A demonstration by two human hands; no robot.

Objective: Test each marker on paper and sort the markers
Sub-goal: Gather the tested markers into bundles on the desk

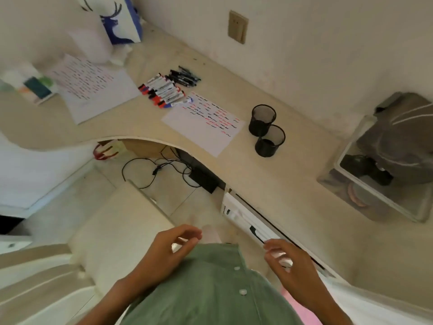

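A pile of several markers point(164, 91) with red, blue and black caps lies on the beige desk point(269, 184), with several black pens point(185, 76) just behind it. A white test sheet point(201, 137) marked with red and black squiggles lies to the right of the pile. Two black mesh cups point(266, 130) stand right of that sheet. My left hand point(173, 249) and my right hand point(288, 261) hover in front of my green shirt, away from the desk, fingers loosely curled and holding nothing.
A second scribbled sheet point(93, 87) lies at the far left, beside small boxes point(35, 87). A blue-and-white deer bag point(119, 22) stands at the back. A clear bin point(386, 174) holding grey cloth sits at the right. Cables point(161, 167) lie under the curved desk edge.
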